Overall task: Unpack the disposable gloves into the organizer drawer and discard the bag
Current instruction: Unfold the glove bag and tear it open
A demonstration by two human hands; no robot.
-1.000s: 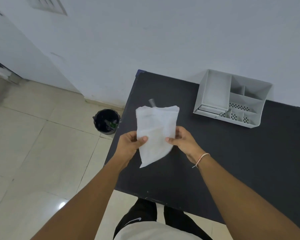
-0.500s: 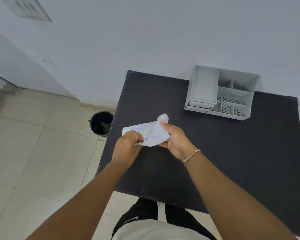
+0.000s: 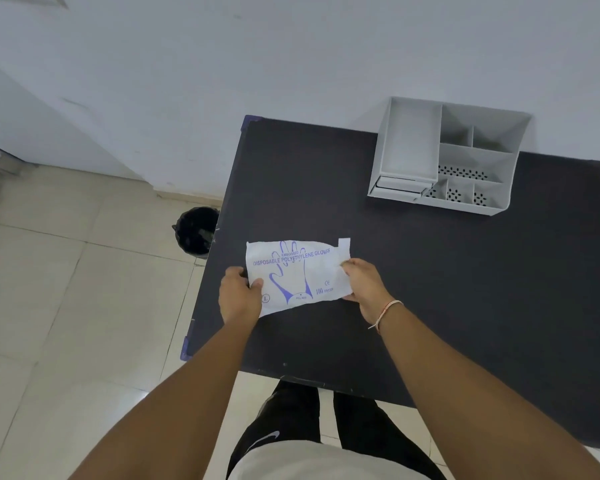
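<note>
A white plastic glove bag (image 3: 297, 275) with blue print of a hand and the words "disposable polyethylene gloves" lies flat, printed side up, near the left side of the black table (image 3: 430, 289). My left hand (image 3: 238, 294) pinches its left edge and my right hand (image 3: 362, 284) pinches its right edge. The grey organizer (image 3: 444, 157) stands at the table's back right; its small drawer (image 3: 400, 185) at the front left looks shut. No loose gloves are visible.
A black waste bin (image 3: 196, 230) with a dark liner stands on the tiled floor just left of the table, partly hidden by its edge. A white wall runs behind the table. My legs show below the table's near edge.
The bag hung upright between my hands, was turned and bunched, and now lies spread out with the printed side up, lower over the table.
</note>
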